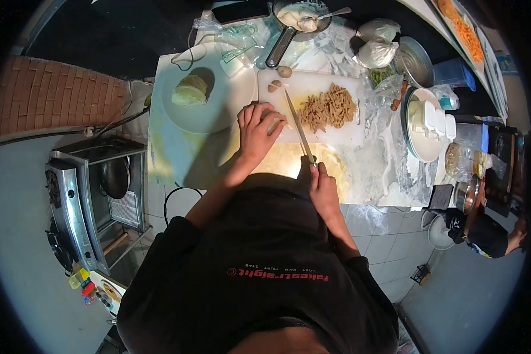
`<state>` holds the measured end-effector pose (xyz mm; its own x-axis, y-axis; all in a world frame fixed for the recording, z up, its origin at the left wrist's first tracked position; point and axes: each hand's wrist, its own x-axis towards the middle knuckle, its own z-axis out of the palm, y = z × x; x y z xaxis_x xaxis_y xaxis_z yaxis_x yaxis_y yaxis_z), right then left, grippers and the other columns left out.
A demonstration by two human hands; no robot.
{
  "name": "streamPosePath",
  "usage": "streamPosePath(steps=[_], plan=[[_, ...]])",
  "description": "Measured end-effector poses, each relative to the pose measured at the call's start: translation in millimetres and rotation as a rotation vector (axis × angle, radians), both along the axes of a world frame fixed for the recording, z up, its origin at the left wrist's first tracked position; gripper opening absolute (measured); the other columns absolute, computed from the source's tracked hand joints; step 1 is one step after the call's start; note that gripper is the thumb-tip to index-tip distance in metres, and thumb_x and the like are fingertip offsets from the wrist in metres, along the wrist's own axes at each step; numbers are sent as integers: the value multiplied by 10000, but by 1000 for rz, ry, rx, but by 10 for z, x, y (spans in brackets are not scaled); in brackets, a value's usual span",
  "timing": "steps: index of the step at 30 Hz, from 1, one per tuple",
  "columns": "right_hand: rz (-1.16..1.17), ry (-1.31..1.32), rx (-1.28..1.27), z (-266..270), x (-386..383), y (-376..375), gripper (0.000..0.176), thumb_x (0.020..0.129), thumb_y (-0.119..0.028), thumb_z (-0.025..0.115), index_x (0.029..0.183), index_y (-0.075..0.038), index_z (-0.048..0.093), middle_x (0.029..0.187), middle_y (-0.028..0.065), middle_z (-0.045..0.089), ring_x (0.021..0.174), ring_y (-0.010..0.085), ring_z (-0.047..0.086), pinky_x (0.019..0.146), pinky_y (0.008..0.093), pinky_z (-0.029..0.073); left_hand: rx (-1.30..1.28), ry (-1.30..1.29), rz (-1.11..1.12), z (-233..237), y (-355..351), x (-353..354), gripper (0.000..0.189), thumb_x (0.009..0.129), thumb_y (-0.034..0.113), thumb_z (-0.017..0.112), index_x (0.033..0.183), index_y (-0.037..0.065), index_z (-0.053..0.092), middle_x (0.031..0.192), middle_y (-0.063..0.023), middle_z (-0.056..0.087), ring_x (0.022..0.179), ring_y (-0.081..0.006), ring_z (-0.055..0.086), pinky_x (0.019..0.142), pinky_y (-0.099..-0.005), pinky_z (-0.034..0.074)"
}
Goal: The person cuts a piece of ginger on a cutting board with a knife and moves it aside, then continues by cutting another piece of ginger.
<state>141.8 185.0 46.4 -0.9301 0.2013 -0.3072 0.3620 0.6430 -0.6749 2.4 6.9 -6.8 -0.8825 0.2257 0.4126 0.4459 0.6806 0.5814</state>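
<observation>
My right hand [324, 192] grips the handle of a kitchen knife [298, 127], its long blade lying across the white cutting board [354, 135] and pointing away from me. To the right of the blade lies a pile of brown strips of food [329, 108], cut thin. My left hand [258, 131] is at the board's left edge with fingers curled down; whatever is under them is hidden. Beyond it, two small brownish round pieces [274, 86] sit near the board's far left corner.
Left of the board, a large pale plate [180, 121] holds a piece of cabbage [189, 91]. At the back are a pan [282, 47] of white mixture, plastic bags [379, 50] and a metal bowl [413, 62]. A stove [71, 206] stands left; another person [484, 233] is at right.
</observation>
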Motion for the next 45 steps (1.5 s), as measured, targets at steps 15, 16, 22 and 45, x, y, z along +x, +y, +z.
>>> streamPosePath(steps=[15, 16, 22, 45], plan=[[45, -36, 26, 8, -72, -44, 281, 1063, -255, 457, 994, 13, 505, 666, 315, 587, 683, 528, 587, 542, 567, 429, 3, -1, 15, 1, 23, -5, 190, 780, 220, 789, 951, 190, 712, 1086, 14, 582, 1060, -212, 517, 960, -389, 331], [45, -36, 27, 19, -77, -46, 281, 1063, -255, 457, 994, 13, 505, 666, 315, 587, 683, 528, 587, 542, 567, 429, 14, -4, 18, 1, 23, -4, 188, 778, 222, 791, 947, 192, 714, 1085, 15, 581, 1059, -212, 517, 960, -386, 331], [44, -83, 35, 46, -91, -55, 280, 1064, -255, 458, 1003, 14, 507, 674, 317, 592, 691, 525, 595, 547, 569, 433, 27, -29, 21, 0, 19, -4, 182, 776, 234, 797, 936, 196, 721, 1083, 16, 580, 1063, -213, 517, 963, -383, 330], [141, -119, 279, -32, -195, -173, 284, 1065, -289, 422, 1089, -9, 459, 725, 283, 658, 648, 494, 646, 544, 561, 521, 30, -38, 36, -15, 46, -11, 175, 745, 214, 812, 899, 206, 728, 1073, 39, 602, 1066, -206, 519, 953, -384, 339]])
